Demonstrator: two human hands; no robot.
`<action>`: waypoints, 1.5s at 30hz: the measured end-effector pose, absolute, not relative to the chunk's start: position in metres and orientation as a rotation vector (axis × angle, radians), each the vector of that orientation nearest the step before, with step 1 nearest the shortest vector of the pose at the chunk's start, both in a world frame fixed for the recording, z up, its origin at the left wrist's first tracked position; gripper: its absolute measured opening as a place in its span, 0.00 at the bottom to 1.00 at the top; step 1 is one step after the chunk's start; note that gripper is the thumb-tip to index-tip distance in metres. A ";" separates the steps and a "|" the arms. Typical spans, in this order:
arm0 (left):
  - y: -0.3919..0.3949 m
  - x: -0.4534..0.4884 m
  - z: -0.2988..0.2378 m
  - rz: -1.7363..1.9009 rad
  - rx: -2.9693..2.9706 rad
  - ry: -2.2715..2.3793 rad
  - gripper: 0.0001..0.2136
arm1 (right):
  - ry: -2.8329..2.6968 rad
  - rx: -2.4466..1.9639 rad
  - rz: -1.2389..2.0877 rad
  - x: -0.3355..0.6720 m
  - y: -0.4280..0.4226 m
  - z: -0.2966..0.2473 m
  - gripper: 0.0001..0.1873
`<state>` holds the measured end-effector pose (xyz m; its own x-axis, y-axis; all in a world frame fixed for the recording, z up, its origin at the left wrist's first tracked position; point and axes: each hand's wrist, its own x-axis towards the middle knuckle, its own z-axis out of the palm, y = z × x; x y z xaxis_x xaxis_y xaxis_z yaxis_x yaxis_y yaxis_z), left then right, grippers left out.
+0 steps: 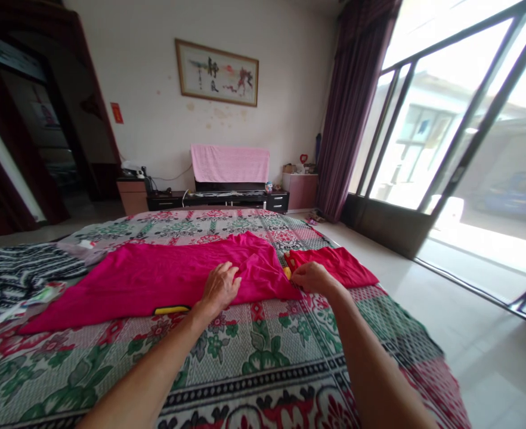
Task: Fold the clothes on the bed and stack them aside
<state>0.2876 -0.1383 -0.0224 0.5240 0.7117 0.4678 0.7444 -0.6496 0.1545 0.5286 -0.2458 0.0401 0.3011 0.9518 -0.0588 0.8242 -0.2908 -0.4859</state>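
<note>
Left fingers (228, 268) on garment (151, 277), drawers (278, 202) closed

Daylight (424, 119) pours through dark-framed glass doors (457, 174) beside a purple curtain (349, 119), brightening the pale, glossy floor (428, 310). On the stained white wall (290, 77), a framed picture (218, 72) hangs above a pink cloth (230, 164) and a low black cabinet (164, 202); a dark doorway (52, 119) opens at left.

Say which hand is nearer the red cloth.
Right. The right hand is at the left end of the red cloth; the left hand is farther left, over the magenta cloth.
</note>
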 end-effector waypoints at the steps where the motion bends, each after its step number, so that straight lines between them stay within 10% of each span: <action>1: -0.138 0.289 -0.022 -0.783 -2.698 -1.266 0.13 | -1.606 -2.209 0.535 0.528 -0.246 0.040 0.11; 45: -0.106 0.309 -0.010 -0.798 -2.470 -1.872 0.14 | -1.371 -1.987 1.120 0.531 -0.250 0.030 0.09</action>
<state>0.3091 -0.1057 -0.0097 0.1924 0.9167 0.3503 0.8873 -0.3149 0.3368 0.5314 -0.2504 0.0301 0.1648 0.9203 -0.3547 0.5315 -0.3858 -0.7541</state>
